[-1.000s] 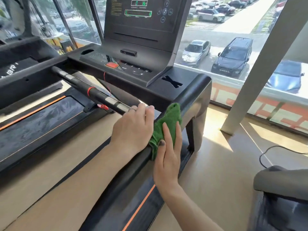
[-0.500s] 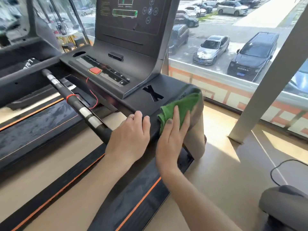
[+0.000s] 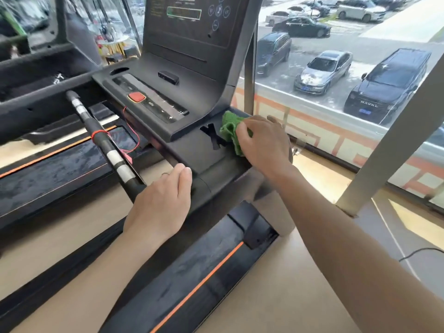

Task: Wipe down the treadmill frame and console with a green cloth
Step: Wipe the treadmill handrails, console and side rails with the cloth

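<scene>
Cloth: we see the green cloth [image 3: 231, 131] bunched on the flat right wing of the console [image 3: 192, 75], just right of the X-shaped cutout [image 3: 212, 138] and touching it.
Right hand: our right hand [image 3: 263, 145] lies over the cloth, its grip curled round the bunch and pressing it to the wing; most of the cloth is hidden under the palm.
Left hand: our left hand [image 3: 163, 203] rests flat on the frame [image 3: 216, 181] at the near edge of the wing, grip relaxed, fingers straight and together, holding nothing; a ring shows on 1 finger.
Handlebar: the black bar [image 3: 101, 138] with silver bands runs from the left hand up to the left.
Stop button: the red button [image 3: 136, 96] sits on the console's key panel, well apart from the cloth.
Belt: the deck [image 3: 55, 171] lies below the bar.
</scene>
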`<state>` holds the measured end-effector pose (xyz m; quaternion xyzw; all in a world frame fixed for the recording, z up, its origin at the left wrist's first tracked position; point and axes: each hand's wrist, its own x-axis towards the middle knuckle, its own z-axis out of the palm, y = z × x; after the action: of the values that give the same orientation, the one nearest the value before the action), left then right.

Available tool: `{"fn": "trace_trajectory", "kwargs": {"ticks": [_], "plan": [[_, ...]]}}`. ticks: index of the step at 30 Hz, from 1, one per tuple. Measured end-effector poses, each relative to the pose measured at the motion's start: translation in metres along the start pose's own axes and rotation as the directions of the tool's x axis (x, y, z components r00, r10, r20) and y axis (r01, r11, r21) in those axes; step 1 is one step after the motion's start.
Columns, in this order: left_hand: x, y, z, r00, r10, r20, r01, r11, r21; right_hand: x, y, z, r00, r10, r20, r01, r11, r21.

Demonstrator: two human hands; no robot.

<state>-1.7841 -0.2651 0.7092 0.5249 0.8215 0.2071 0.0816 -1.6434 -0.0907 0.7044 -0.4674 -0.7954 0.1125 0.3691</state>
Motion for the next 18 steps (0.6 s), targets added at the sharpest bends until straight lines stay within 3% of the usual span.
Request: {"fn": "trace_trajectory", "kwargs": {"ticks": [3,5,8,12,14,16,18], "plan": [[-0.001,0.002,0.001,1.0,-0.01,-0.014,0.01,1.0,0.008,-0.004,-0.004,0.004,0.997,0.031,-0.07,-0.036,0.997,-0.074],[-0.001,0.003,0.001,1.0,-0.008,-0.02,0.008,1.0,0.001,-0.045,-0.021,0.02,0.987,0.011,-0.162,-0.014,1.0,-0.02],[0.002,0.001,0.002,1.0,0.018,-0.023,-0.018,1.0,0.001,-0.116,-0.051,0.034,0.975,-0.15,-0.165,0.177,0.971,0.162],[-0.002,0.001,0.0,0.999,0.014,-0.03,-0.014,1.0,0.012,-0.099,-0.019,0.028,0.88,-0.455,-0.137,0.469,0.877,0.101],[-0.004,0.003,-0.001,1.0,-0.005,-0.021,0.006,0.999,0.035,-0.064,0.014,0.02,0.918,-0.372,-0.139,0.383,0.922,0.056],[-0.004,0.005,-0.001,1.0,-0.007,-0.021,0.008,0.999,0.053,-0.031,0.042,0.01,0.98,-0.128,-0.149,0.145,0.984,0.106],[-0.002,0.006,0.0,1.0,0.004,-0.025,-0.002,0.997,0.078,-0.01,0.053,0.006,0.982,0.107,-0.155,-0.064,0.963,0.262]]}}
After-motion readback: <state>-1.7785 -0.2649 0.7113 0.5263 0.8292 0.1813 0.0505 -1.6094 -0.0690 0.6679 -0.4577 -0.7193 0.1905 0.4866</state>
